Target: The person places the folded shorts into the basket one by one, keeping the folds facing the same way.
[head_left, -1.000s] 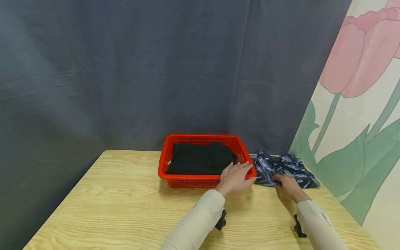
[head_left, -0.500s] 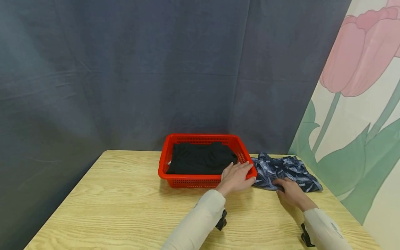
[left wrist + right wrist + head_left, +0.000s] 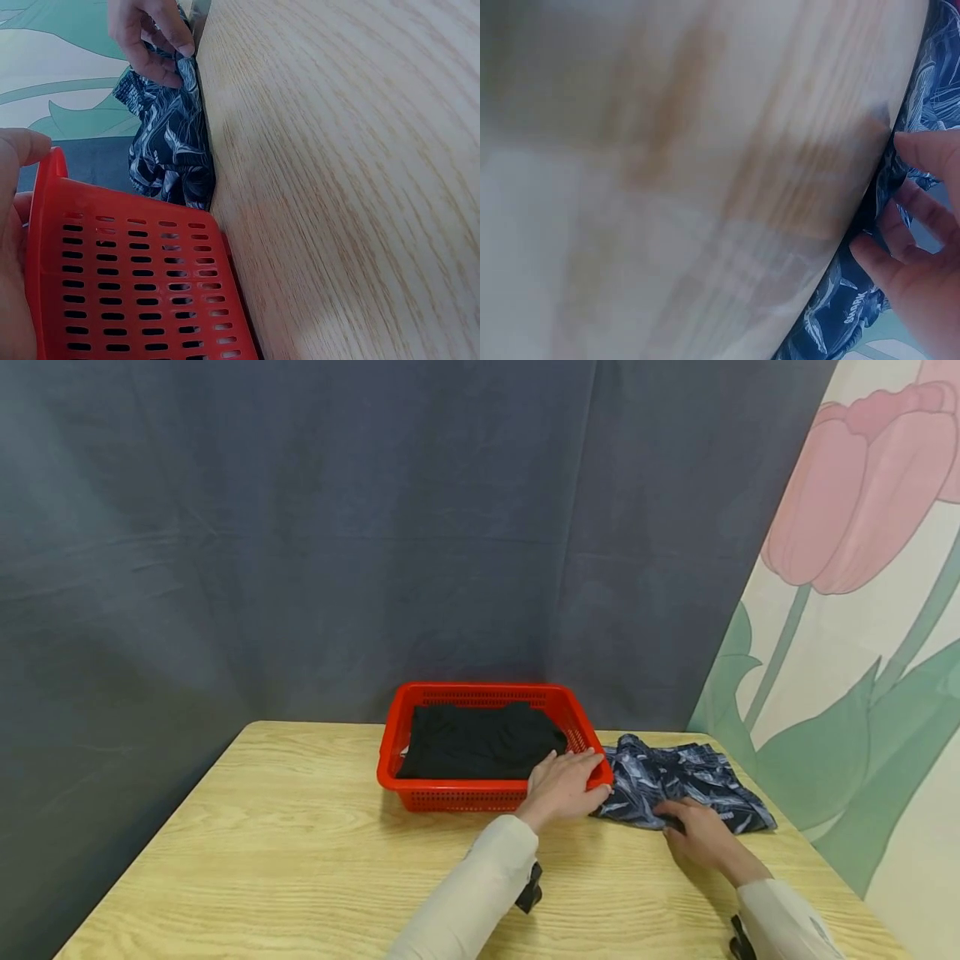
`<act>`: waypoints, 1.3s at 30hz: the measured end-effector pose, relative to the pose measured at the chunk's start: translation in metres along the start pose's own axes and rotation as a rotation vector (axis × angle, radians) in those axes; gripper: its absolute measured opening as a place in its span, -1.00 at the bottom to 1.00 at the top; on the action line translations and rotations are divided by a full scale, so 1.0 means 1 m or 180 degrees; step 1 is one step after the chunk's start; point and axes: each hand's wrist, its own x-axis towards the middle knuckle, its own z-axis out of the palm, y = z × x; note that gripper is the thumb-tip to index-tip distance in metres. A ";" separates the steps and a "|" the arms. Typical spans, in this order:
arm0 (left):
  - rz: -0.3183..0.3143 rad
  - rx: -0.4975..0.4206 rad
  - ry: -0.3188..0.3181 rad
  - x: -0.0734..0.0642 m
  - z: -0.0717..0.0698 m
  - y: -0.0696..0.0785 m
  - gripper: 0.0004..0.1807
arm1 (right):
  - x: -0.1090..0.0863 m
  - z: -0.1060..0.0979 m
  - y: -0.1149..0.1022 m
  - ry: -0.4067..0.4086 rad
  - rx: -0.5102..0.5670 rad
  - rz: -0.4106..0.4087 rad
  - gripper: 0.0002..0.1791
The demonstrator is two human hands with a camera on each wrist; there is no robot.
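My left hand point(image 3: 562, 787) rests on the near right corner of a red plastic basket point(image 3: 457, 785), fingers stretched over the rim and thumb along the corner. Folded black cloth point(image 3: 480, 742) lies inside the basket. To the right, dark blue shorts point(image 3: 637, 789) with a white shark print lie on the table, rumpled and close beside the basket wall. My right hand point(image 3: 699, 835) pinches their near edge between thumb and fingers. In the right wrist view, the thumb and fingertips point(image 3: 866, 251) meet the bunched fabric.
The pale wooden table point(image 3: 262, 843) stretches to the left and in front of the basket. A dark grey curtain point(image 3: 337, 543) hangs behind it. On the right stands a wall point(image 3: 885, 693) painted with pink tulips.
My right hand has drawn the shorts toward me and slightly right, and they lie flatter. The left hand and the basket have stayed in place.
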 end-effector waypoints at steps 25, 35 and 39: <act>-0.0004 -0.0103 -0.0043 -0.003 -0.002 0.001 -0.39 | -0.029 -0.008 -0.018 -0.0006 -0.0019 -0.0005 -0.74; 0.0034 -0.0192 -0.0066 -0.004 -0.004 0.001 -0.40 | -0.037 -0.007 -0.023 0.0104 -0.0057 -0.0061 -0.73; 0.0054 -0.0245 -0.0046 -0.004 -0.005 0.001 -0.40 | -0.040 -0.009 -0.027 0.0129 -0.0077 -0.0126 -0.72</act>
